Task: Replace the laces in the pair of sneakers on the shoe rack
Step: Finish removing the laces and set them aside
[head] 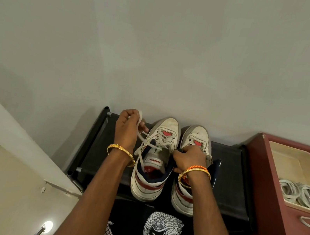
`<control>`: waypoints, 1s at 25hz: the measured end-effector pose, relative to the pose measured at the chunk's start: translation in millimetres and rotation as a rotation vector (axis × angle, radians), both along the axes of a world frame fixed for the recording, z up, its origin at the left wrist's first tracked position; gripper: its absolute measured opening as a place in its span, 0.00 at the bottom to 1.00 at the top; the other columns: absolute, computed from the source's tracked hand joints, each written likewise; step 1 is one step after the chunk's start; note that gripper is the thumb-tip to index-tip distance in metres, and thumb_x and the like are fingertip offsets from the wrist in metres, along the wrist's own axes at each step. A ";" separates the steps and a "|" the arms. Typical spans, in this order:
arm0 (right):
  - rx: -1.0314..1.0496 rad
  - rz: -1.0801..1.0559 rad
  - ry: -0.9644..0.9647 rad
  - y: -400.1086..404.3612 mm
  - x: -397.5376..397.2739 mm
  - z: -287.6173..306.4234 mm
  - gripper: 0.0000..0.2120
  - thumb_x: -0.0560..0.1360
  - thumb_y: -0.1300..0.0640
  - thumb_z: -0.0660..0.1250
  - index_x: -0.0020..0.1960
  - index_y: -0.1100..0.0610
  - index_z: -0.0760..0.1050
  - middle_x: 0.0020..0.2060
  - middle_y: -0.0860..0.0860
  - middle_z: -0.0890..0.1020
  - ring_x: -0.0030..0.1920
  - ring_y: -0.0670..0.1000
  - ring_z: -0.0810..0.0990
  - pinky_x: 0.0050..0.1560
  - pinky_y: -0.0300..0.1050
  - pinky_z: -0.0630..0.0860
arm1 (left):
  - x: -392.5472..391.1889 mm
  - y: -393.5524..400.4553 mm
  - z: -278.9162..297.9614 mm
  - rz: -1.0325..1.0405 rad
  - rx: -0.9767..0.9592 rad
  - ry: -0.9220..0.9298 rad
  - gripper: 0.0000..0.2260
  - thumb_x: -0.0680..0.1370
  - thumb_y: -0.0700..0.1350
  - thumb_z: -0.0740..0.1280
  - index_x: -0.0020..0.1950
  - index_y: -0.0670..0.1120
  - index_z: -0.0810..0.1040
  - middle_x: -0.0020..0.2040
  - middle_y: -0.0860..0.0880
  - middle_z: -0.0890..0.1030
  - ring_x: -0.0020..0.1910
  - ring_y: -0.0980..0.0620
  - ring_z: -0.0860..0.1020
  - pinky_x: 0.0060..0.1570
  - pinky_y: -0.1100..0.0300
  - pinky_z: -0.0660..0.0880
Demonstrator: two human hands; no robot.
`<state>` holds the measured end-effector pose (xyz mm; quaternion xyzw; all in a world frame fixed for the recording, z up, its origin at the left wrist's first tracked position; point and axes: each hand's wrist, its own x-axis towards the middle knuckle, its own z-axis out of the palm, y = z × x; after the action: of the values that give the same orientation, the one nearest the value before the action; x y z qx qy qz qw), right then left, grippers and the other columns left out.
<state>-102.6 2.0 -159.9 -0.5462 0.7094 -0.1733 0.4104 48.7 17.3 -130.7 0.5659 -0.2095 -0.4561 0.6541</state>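
On the black fabric-topped shoe rack (pixel 233 171), I am pinching the left white leather sneaker's (pixel 153 158) worn white lace (pixel 142 136) in my left hand (pixel 127 127) while my right hand (pixel 188 157) is apparently gripping the right white sneaker's (pixel 196 136) collar.

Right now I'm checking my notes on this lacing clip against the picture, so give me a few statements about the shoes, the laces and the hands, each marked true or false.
1. The left hand pinches a white lace pulled up from the left sneaker. True.
2. The right hand hangs free above the rack. False: it grips the right sneaker at its collar.
3. Both sneakers stand on the black shoe rack, toes toward the wall. True.
4. The cream tray on the red surface holds a third shoe. False: it holds coiled white laces.
5. The left sneaker has no lace in its eyelets. False: lace still crosses them.
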 end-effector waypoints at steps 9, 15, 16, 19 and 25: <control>-0.367 0.204 0.302 10.4 21.5 -1.1 0.18 0.76 0.57 0.63 0.66 0.53 0.72 0.58 0.55 0.78 0.58 0.56 0.76 0.55 0.49 0.74 | -6.3 14.4 -4.7 -0.021 0.411 -0.769 0.22 0.68 0.36 0.64 0.61 0.51 0.71 0.66 0.48 0.65 0.69 0.47 0.62 0.72 0.46 0.52; -0.338 0.374 0.587 -11.2 42.2 -19.3 0.14 0.77 0.58 0.61 0.61 0.55 0.76 0.64 0.56 0.72 0.66 0.58 0.64 0.64 0.53 0.64 | -7.5 14.7 -19.9 -0.465 0.507 -0.900 0.09 0.74 0.48 0.62 0.54 0.54 0.75 0.55 0.53 0.77 0.58 0.51 0.71 0.64 0.48 0.58; -0.337 0.348 0.588 -13.6 42.4 -22.2 0.13 0.77 0.57 0.61 0.60 0.55 0.77 0.63 0.56 0.72 0.65 0.58 0.65 0.62 0.52 0.65 | -7.1 14.0 -25.4 -0.521 0.518 -0.994 0.12 0.74 0.51 0.64 0.57 0.53 0.73 0.55 0.53 0.76 0.57 0.51 0.72 0.64 0.48 0.58; -0.362 0.317 0.545 -14.6 42.3 -25.4 0.11 0.76 0.56 0.63 0.58 0.55 0.78 0.62 0.55 0.73 0.64 0.57 0.67 0.61 0.52 0.67 | -11.3 9.8 -36.5 -0.519 0.534 -1.197 0.14 0.75 0.55 0.66 0.56 0.49 0.73 0.53 0.50 0.77 0.53 0.49 0.75 0.61 0.49 0.64; -0.460 -0.127 0.103 -22.2 26.5 -18.5 0.05 0.73 0.63 0.65 0.44 0.62 0.79 0.49 0.58 0.79 0.48 0.55 0.77 0.43 0.42 0.70 | -17.0 6.3 -43.1 -0.482 0.514 -1.173 0.15 0.78 0.53 0.64 0.60 0.45 0.74 0.55 0.45 0.76 0.52 0.46 0.77 0.50 0.55 0.74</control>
<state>-76.1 -20.2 -178.4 -0.5878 0.7041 -0.3275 0.2269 31.7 23.6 -173.7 0.7942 -0.5346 -0.2422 0.1572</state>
